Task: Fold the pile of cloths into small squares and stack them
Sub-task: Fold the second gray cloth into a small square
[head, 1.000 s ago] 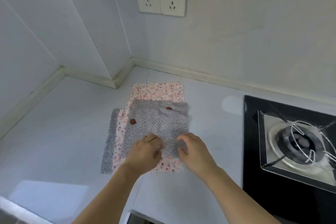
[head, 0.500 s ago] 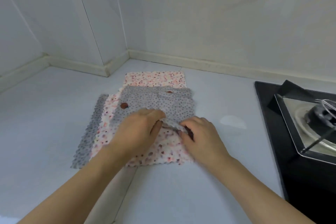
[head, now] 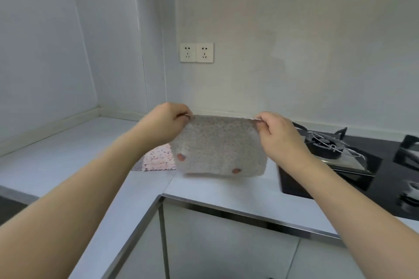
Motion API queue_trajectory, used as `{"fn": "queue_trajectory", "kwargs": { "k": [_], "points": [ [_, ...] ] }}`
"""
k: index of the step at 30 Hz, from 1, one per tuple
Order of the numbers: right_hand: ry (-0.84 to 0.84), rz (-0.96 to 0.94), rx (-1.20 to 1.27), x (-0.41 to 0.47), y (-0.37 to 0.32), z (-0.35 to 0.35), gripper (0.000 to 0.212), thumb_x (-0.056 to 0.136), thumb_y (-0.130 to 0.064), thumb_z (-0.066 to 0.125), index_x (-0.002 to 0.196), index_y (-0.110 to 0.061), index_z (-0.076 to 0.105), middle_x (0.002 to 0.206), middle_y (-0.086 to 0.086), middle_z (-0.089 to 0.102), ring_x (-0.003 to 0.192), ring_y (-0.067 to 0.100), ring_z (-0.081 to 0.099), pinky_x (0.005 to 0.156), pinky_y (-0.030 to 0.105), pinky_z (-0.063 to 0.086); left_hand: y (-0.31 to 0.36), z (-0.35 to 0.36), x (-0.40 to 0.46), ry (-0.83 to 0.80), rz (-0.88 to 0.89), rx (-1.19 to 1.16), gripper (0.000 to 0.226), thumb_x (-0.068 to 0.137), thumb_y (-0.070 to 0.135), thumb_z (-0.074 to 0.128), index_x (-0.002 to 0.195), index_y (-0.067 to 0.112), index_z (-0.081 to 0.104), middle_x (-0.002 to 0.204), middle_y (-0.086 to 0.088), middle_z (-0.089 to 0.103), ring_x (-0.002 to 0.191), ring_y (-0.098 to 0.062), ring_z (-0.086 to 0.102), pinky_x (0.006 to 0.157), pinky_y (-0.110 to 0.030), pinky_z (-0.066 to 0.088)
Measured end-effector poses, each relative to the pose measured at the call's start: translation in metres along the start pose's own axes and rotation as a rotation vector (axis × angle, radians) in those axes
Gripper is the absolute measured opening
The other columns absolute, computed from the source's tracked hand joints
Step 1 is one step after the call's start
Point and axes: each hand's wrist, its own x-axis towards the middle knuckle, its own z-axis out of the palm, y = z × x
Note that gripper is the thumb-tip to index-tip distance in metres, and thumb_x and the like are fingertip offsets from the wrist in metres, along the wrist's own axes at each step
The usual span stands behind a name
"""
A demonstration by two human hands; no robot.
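While a small grey speckled cloth (head: 218, 147) hangs in the air above the pale kitchen counter (head: 74, 145), two bare hands hold it up by its top corners; the left hand (head: 164, 121) pinches the upper left corner between thumb and curled fingers, and the right hand (head: 275, 132) pinches the upper right corner the same way, so the top edge is drawn nearly straight between them; both forearms reach forward and slightly upward from the bottom of the view, hands at about the same height; the cloth droops freely below the grip, its lower edge blurred, with two reddish marks near the bottom; it looks thin, light and limp, likely to sag wherever it is unsupported, so the corners seem the sensible places to hold when bringing edges together for a fold; behind it, flat on the counter, lie the remaining cloths (head: 157, 158), a pink-patterned one over a grey one, partly hidden by the left wrist; a black gas hob (head: 340, 154) sits to the right, and a double wall socket (head: 196, 52) is on the wall above
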Motion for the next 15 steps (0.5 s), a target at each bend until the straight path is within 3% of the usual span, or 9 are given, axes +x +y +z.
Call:
{"fn": "queue_trajectory", "kwargs": {
  "k": [4,8,11,15],
  "points": [
    [0.042,-0.057,-0.041,-0.003,-0.003,-0.027,0.029,0.095,-0.003,0.045,0.116,-0.007,0.064,0.119,0.007,0.064,0.111,0.023,0.057,0.093,0.027,0.04,0.019,-0.017,-0.001,-0.009,0.007,-0.013,0.02,0.097,0.019,0.048,0.089,0.029,0.063,0.085,0.008,0.066,0.077,-0.014,0.061,0.067,-0.026,0.048],
    [0.077,-0.022,-0.011,0.009,0.009,-0.023,0.028,0.095,-0.007,0.047,0.11,-0.016,0.07,0.109,-0.004,0.069,0.097,0.011,0.06,0.081,0.017,0.039,0.012,-0.001,0.019,0.017,-0.022,-0.014,0.019,0.096,0.019,0.05,0.09,0.028,0.065,0.088,-0.001,0.07,0.078,-0.024,0.064,0.073,-0.038,0.053],
    [0.042,0.046,-0.014,0.018,0.036,0.008,0.027,0.095,-0.01,0.049,0.104,-0.023,0.071,0.096,-0.01,0.068,0.083,0.005,0.056,0.072,0.019,0.037,-0.009,0.036,0.035,0.011,-0.054,0.039,0.019,0.095,0.018,0.05,0.098,0.023,0.068,0.096,0.0,0.07,0.085,-0.023,0.063,0.077,-0.037,0.054],
    [-0.046,0.151,-0.05,0.03,0.07,0.053,0.03,0.094,-0.012,0.045,0.104,-0.025,0.07,0.102,-0.007,0.07,0.09,0.015,0.062,0.072,0.026,0.045,-0.039,0.079,0.053,0.046,-0.087,0.106,0.021,0.095,0.02,0.048,0.098,0.025,0.068,0.096,0.005,0.07,0.087,-0.02,0.061,0.072,-0.033,0.05]
  ]
}}
